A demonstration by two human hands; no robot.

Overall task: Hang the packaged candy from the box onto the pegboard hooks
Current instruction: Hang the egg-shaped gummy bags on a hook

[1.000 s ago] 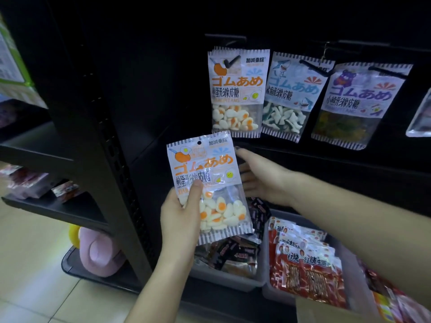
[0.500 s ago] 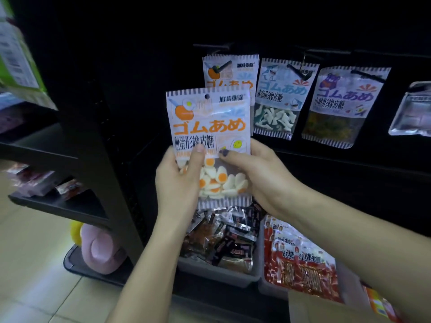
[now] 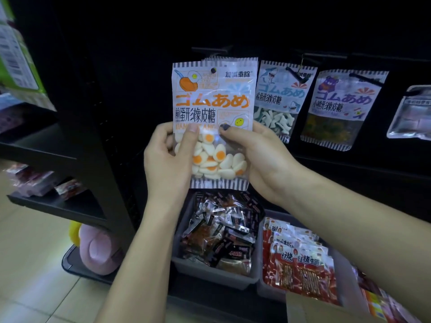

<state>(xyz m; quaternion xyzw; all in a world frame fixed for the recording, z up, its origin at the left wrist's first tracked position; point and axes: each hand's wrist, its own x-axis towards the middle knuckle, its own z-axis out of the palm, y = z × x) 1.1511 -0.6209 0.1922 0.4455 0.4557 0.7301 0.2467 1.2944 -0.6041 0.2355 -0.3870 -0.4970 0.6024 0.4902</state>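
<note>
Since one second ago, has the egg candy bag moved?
Yes. The egg candy bag rose from below the hanging shark bag to level with it, covering the hung egg bag behind.

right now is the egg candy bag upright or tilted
Upright. The egg candy bag is held label-up by left hand and right hand, its hole near the top.

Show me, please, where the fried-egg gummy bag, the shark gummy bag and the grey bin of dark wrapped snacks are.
fried-egg gummy bag (image 3: 211,102): head view, on its orange lettering.
shark gummy bag (image 3: 278,94): head view, on its printed label.
grey bin (image 3: 210,273): head view, on its front wall.
</note>
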